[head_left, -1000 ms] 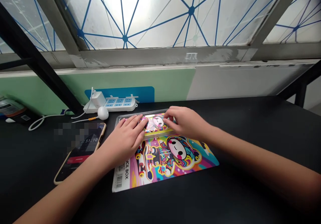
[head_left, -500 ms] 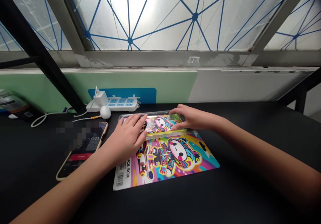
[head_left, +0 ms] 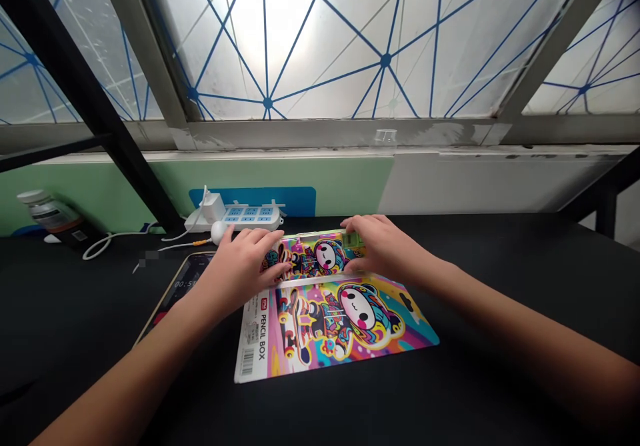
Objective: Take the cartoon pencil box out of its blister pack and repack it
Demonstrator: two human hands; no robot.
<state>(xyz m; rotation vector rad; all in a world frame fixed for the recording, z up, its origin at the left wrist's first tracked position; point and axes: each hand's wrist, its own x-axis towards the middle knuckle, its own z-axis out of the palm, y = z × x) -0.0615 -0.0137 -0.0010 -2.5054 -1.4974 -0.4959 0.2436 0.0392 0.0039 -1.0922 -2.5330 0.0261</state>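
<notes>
A colourful pencil box (head_left: 313,259) with a cartoon character and a green part at its right end stands between my hands, its printed face toward me. My left hand (head_left: 245,259) grips its left end, thumb in front and fingers along the top edge. The right end is held by my right hand (head_left: 387,246), also with the thumb in front. Just nearer to me lies a printed backing card (head_left: 345,319) reading "PENCIL BOX", with a barcode at its left. A pale strip runs along the seam between box and card.
A phone (head_left: 183,283) lies left, partly behind my left forearm. Farther back are a white power strip (head_left: 255,217) with a plugged-in adapter, a cable and a bottle (head_left: 53,216). Black metal posts (head_left: 107,136) flank the black table (head_left: 490,299) before a window.
My left hand has gone from lying flat over the box's left part to gripping its end. The box now faces me more upright. The view has tilted up slightly.
</notes>
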